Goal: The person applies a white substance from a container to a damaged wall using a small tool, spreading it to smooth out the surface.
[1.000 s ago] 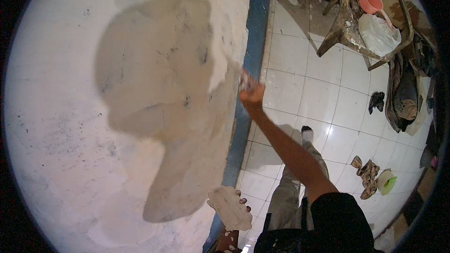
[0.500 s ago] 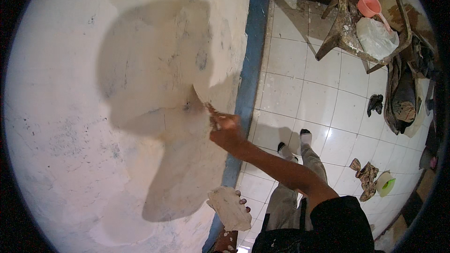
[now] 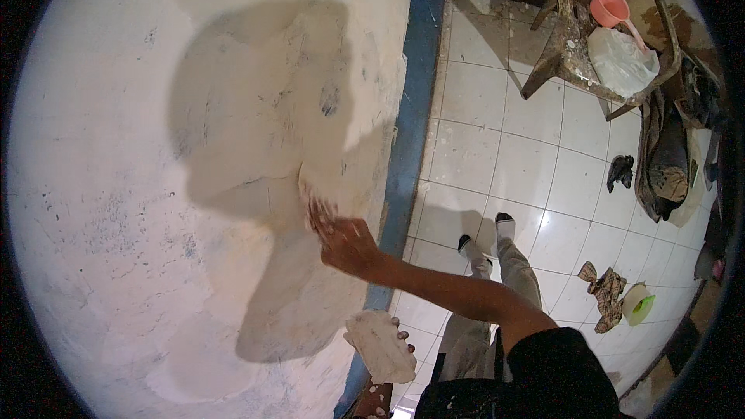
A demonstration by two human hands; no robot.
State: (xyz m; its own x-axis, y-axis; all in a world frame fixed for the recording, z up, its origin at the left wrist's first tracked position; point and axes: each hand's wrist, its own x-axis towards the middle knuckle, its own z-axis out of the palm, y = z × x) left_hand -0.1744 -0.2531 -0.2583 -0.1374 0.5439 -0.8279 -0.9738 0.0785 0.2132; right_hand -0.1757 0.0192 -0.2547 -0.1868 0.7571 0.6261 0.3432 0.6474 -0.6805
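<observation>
A pale wall [image 3: 109, 155] with patches of smeared filler and dark scuffs fills the left side, and a broad shadow falls across it. My right hand [image 3: 348, 244] is closed around a putty knife [image 3: 302, 178], whose blade meets the wall inside that shadow. Motion blurs the fingers and the knife's handle. Lower down, next to the wall's edge, my left hand [image 3: 403, 334] grips a flat, putty-smeared slab [image 3: 379, 348]. Only its fingertips show past the slab's right edge; the palm is hidden behind it.
A blue band [image 3: 411, 109] borders the wall above white floor tiles [image 3: 528, 163]. On a stained chair [image 3: 574, 62] lie a pink dipper [image 3: 610, 6] and a plastic bag [image 3: 621, 60]. A black crumpled item [image 3: 621, 173], a checked cloth [image 3: 610, 299] and a pale bowl [image 3: 638, 305] are on the floor.
My right hand has moved left and slightly down along the wall, with the putty knife in it. The left hand and its slab stay nearly where they were.
</observation>
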